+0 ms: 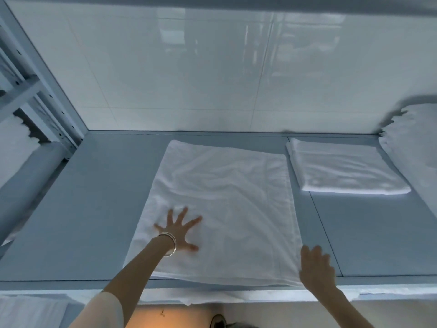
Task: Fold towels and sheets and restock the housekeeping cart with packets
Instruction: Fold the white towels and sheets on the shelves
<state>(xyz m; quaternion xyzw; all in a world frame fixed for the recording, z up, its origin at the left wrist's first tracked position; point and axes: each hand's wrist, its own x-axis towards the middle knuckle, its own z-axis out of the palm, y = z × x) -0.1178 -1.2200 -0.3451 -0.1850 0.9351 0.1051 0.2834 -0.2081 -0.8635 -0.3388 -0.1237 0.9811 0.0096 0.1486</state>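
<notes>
A pale sleeve [104, 311] at the lower left sits closest to the lens, its bare forearm reaching up to the left hand [178, 229], which wears thin silver bangles [170, 242] at the wrist. That hand lies flat with its fingers spread wide, pressing on the near left part of a white towel [222, 204] laid out on the grey shelf [94, 209]. The right hand [315, 266] rests at the towel's near right corner, fingers straight and close together; whether it pinches the cloth edge cannot be told. The towel's near edge hangs slightly over the shelf's front lip. Just beside its far right corner lies a folded white towel [345, 169], square and flat. A heap of white linen [413, 147] sits at the far right. Glossy white wall tiles [189, 74] rise behind the shelf, and a metal rack frame [35, 91] stands at the left.
</notes>
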